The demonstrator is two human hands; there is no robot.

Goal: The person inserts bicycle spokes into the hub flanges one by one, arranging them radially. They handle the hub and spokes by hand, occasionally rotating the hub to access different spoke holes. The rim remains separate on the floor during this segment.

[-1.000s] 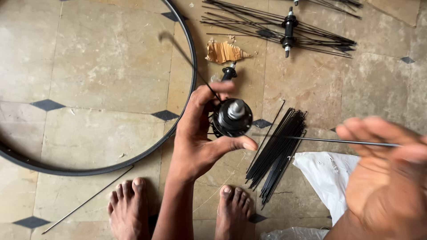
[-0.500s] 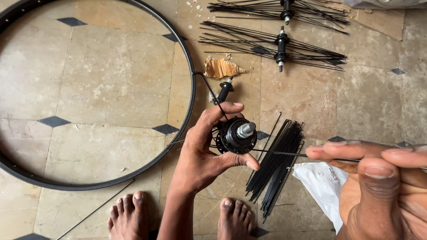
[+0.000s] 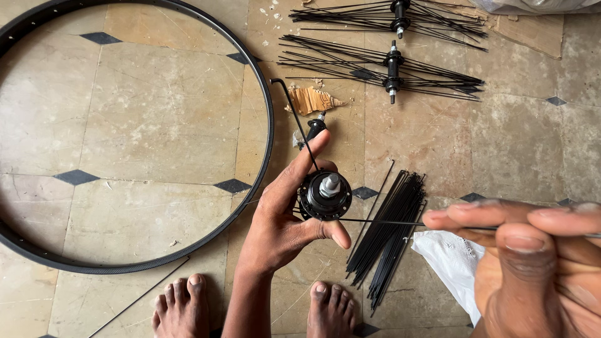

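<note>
My left hand grips a black wheel hub with a silver axle end, held upright above the tiled floor. One thin spoke sticks up and away from the hub. My right hand, close to the camera at the lower right, pinches a long black spoke whose tip reaches the hub's flange. A bundle of loose black spokes lies on the floor just right of the hub.
A large black wheel rim lies flat at the left. Two hubs fitted with spokes lie at the top. A white cloth, a torn cardboard scrap, a stray spoke and my bare feet are near.
My right hand has moved left, bringing the spoke's tip to the hub. The view has shifted, so the rim and spoked hubs show more fully.
</note>
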